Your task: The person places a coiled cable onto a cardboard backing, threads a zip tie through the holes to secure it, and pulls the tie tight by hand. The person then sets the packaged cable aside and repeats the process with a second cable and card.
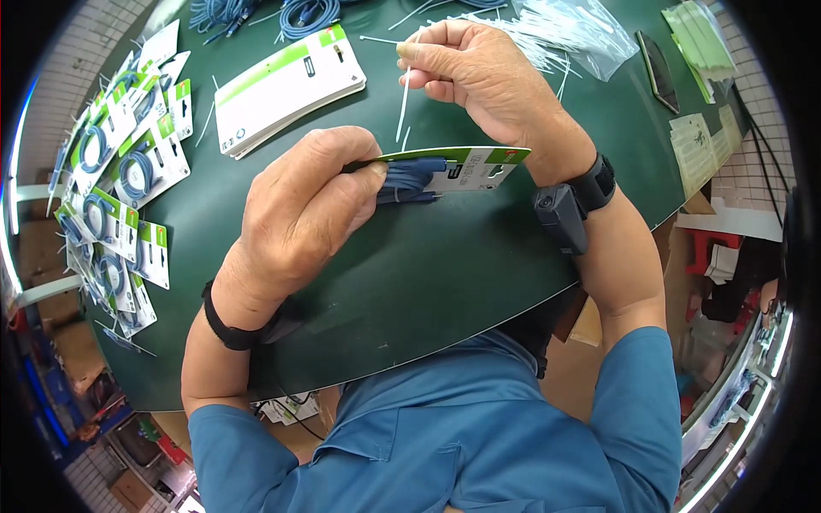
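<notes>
Beyond the green-and-white card [469,178] and coiled blue cable [405,180] my left hand [310,203] grips, my right hand [487,81] pinches a thin white tie [403,107].

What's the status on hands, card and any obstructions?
Left hand gripping card with coiled blue cable. Right hand pinching thin white tie. Nothing visibly blocking; card stack beyond left hand.

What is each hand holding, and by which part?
The left grip holds a card with blue cable by its left end; the right grip pinches a white tie, part unclear.
</notes>
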